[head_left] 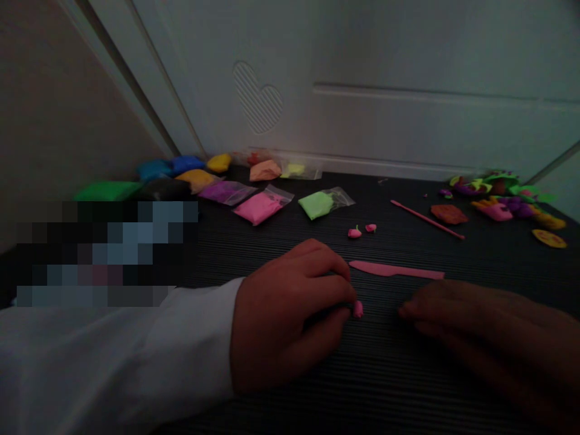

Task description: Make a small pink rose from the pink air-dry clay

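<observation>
My left hand [294, 308], in a white sleeve, is closed in a pinch on a small pink clay bud [358, 309] just above the dark table. My right hand [489, 338] lies low at the right, fingers stretched out toward the left and nothing visible in them; its lower side is dim. Between and beyond the hands lies a pink plastic clay knife [399, 270], its blade tip close to my left fingers. Farther back are two pink clay buds with bits of green, one at the left [354, 233] and one at the right [371, 228].
Bags of pink clay [259, 206], light green clay [316, 204] and purple clay [222, 191] lie behind, with several more colours along the door [385, 48]. A thin pink stick tool [426, 219], a reddish-orange piece [448, 213] and colourful clay figures [502, 208] are at the right.
</observation>
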### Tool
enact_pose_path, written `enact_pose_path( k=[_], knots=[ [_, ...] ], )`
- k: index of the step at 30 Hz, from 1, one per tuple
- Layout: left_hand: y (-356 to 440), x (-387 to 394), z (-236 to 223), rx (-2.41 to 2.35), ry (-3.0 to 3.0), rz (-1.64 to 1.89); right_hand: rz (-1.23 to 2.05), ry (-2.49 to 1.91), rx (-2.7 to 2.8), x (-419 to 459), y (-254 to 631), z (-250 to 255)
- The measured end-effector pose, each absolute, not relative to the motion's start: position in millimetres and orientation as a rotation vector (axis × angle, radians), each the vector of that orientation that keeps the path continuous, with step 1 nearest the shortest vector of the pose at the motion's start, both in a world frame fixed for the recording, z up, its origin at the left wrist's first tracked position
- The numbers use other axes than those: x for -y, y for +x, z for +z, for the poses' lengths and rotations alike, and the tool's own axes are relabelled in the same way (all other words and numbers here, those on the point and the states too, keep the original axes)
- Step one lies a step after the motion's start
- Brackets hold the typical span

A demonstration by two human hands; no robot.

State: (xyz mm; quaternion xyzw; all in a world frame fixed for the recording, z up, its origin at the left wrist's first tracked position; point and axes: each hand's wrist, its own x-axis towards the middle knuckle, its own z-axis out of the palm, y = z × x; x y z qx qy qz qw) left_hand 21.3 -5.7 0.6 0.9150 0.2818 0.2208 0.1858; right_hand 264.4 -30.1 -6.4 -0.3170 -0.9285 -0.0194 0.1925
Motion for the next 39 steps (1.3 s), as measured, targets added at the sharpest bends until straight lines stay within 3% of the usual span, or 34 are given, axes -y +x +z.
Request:
enact_pose_path(
  k=[23,39],
  knots=[
    [20.7,5.1,-0.4,-0.764,2.533,0.617,0.077,-0.917,2.561,34.5,265.3,-8.1],
    [20.6,5.1,-1.8,-0.755,2.539,0.622,-0.158,-0.919,2.604,33.2,264.5,-7.9]
  ],
)
